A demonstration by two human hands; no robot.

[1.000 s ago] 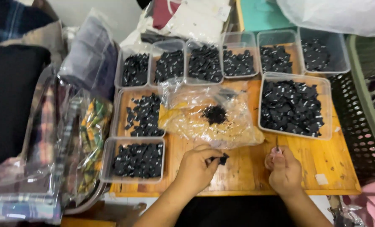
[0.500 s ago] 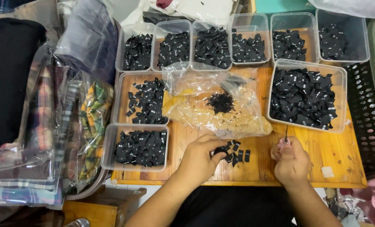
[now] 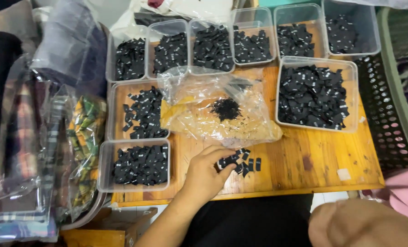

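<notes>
My left hand (image 3: 207,173) rests on the wooden table (image 3: 304,169) near its front edge. Its fingertips pinch the left side of a small loose pile of black fabric tags (image 3: 243,161). My right hand (image 3: 364,225) is a blurred shape low at the right, close to the camera and off the table; I cannot make out its fingers. Just behind the pile lies a crumpled clear plastic bag (image 3: 217,116) with a clump of black thread bits (image 3: 225,109) on it.
Several clear plastic tubs of black tags ring the table: a back row (image 3: 213,45), a large one (image 3: 314,93) at right, two (image 3: 140,114) (image 3: 137,164) at left. A black mesh basket (image 3: 387,119) stands right, bagged cloths (image 3: 53,137) left, pink fabric (image 3: 407,192) at the right edge.
My right hand has left the table and dropped toward the camera at lower right. My left hand stays at the small tag pile, which now lies spread on the wood.
</notes>
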